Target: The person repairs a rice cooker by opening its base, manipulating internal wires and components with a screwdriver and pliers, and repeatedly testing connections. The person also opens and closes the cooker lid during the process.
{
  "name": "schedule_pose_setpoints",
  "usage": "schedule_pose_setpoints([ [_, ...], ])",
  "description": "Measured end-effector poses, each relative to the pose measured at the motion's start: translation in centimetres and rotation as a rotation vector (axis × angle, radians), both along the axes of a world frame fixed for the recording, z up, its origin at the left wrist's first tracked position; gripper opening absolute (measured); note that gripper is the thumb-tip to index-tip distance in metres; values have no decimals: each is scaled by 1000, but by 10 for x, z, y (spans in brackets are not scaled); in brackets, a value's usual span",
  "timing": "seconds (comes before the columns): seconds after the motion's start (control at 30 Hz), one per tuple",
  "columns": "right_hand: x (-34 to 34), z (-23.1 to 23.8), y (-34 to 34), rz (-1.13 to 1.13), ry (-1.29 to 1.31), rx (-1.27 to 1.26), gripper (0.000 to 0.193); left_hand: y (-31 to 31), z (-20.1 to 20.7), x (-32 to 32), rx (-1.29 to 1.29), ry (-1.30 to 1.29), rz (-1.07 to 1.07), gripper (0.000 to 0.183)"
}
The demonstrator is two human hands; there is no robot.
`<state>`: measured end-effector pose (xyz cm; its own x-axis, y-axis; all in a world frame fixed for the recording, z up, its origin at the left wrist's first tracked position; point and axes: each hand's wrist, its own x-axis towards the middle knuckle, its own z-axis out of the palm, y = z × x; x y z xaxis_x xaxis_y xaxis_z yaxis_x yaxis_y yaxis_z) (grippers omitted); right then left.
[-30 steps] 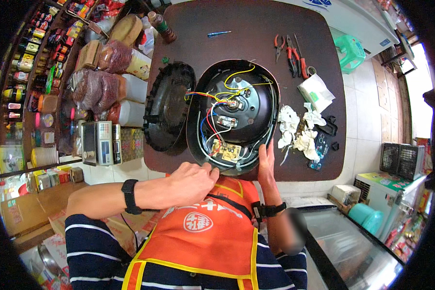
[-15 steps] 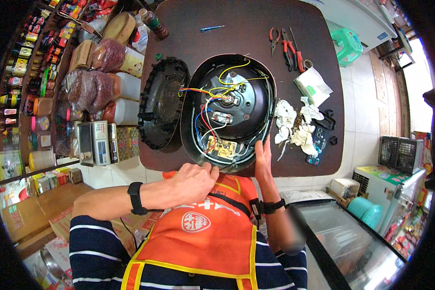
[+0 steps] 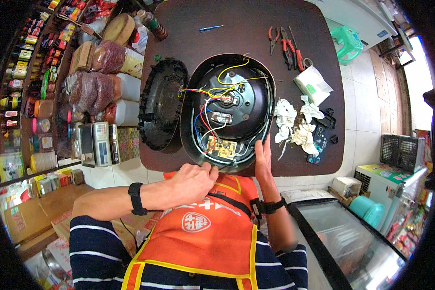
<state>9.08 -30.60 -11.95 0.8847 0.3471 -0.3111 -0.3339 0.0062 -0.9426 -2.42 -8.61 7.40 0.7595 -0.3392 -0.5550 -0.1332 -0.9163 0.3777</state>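
Observation:
An upturned rice cooker housing [image 3: 246,112] stands at the table's near edge, its underside uncovered. Inside it are a round metal bowl, coloured wires [image 3: 237,75] and a small circuit board [image 3: 221,147]. Yellow, red and blue wires reach over its left rim towards the black base cover [image 3: 163,104] lying beside it. My right hand [image 3: 262,157] holds the housing's near right side, fingers along the wall. At the near end, my left hand [image 3: 196,178] is closed with curled fingers touching the wall; whatever lies within its fingertips is hidden.
Beyond the housing lie a small blue screwdriver [image 3: 211,29], pliers [image 3: 274,39] and other red-handled tools [image 3: 289,48]. At right are crumpled tissues [image 3: 286,118], a tissue pack [image 3: 313,85] and a dark phone [image 3: 318,144]. A bottle [image 3: 152,25] stands at the far left corner.

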Motion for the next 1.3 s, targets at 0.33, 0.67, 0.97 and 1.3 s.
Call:
schedule_pose_setpoints([
  [0.33,3,15,3,16,4,27,88,-5,9,26,-40,240,114,44],
  [0.67,5,21,7,46,-67,-83,91,-15,3,58,-101,461,265,45],
  [0.97,6,7,8,1,-32,-20,87,-36,12,65,35,307,-71,53],
  [1.3,7,12,6,-1,-9,-127,84,-36,5,78,-48,530,255,36],
])
